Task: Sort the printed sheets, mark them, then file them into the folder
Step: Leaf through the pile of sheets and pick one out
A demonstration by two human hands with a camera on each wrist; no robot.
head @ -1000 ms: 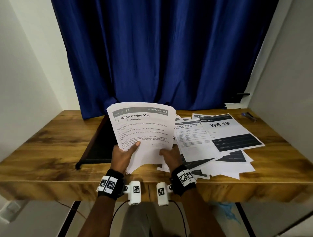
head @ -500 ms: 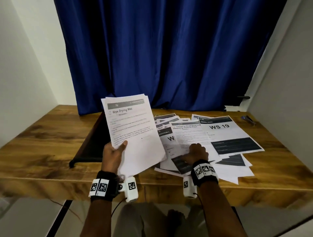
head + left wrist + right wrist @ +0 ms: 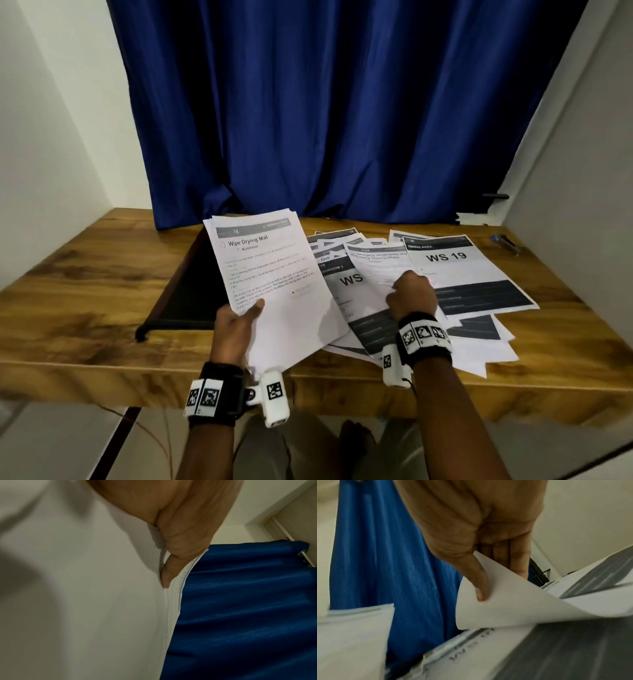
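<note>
The right hand has left the held stack of white printed sheets and now pinches the curled corner of one loose text sheet from the fanned pile at two o'clock; sorting continues. The left hand alone grips the stack, thumb on top. The black folder lies at ten o'clock on the wooden table, open board beyond it. Near sheets overhang the front edge.
</note>
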